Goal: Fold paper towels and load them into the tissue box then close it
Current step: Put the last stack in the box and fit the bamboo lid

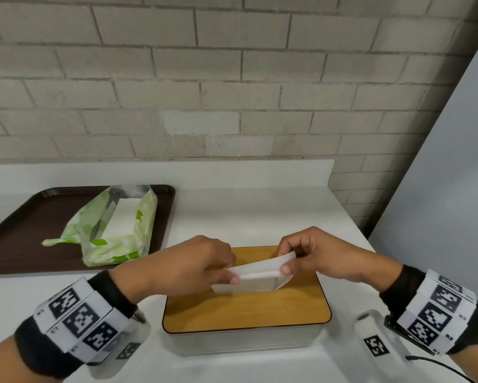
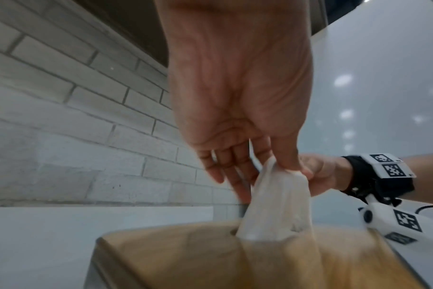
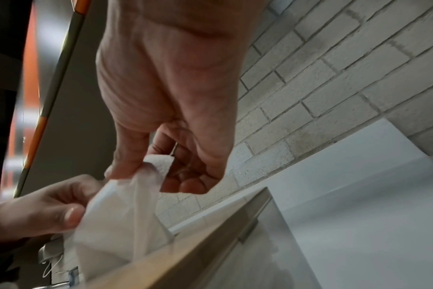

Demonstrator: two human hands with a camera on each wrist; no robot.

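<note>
A grey tissue box [image 1: 243,341] with a wooden lid [image 1: 246,310] sits shut on the white counter in front of me. A white paper towel [image 1: 260,275] stands up out of the lid's slot. My left hand [image 1: 233,277] pinches its left end and my right hand [image 1: 286,265] pinches its right end, both just above the lid. In the left wrist view the paper towel [image 2: 277,207] rises from the lid's slot [image 2: 234,232] between thumb and fingers. In the right wrist view the thumb and forefinger hold the paper towel [image 3: 126,211] over the lid [image 3: 185,254].
A dark brown tray [image 1: 25,233] lies at the back left with an open green-and-white pack of paper towels [image 1: 113,230] on it. A brick wall stands behind the counter, and a grey panel [image 1: 439,189] rises on the right. The counter's right edge [image 1: 370,244] is near.
</note>
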